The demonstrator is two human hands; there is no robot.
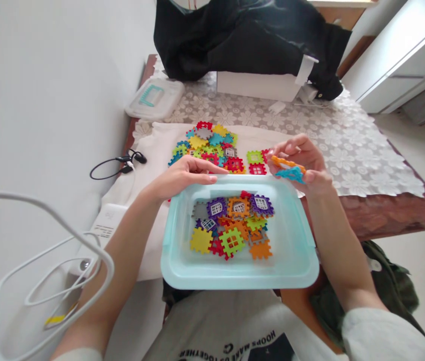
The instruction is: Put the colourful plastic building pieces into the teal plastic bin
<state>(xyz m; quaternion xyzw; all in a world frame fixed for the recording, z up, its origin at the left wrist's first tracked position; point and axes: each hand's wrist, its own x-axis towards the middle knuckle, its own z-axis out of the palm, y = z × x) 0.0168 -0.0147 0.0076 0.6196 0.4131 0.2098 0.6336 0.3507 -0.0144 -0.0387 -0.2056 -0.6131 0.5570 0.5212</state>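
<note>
A pale turquoise plastic tub stands in front of my body, with several colourful notched building tiles lying in it. My left hand is closed on the tub's far left rim, its thumb and fingers pointing right along the edge. Beyond the right end of that rim, my right hand pinches an orange notched tile and a blue notched tile one above the other. I cannot tell whether these two are joined. Behind the tub lies a heap of mixed tiles, partly hidden by my left hand.
Some green and red tiles lie flat between the heap and my right hand. A clear lid is at the back left, with black earphones nearer. Black cloth covers a white box. A white cable loops at left.
</note>
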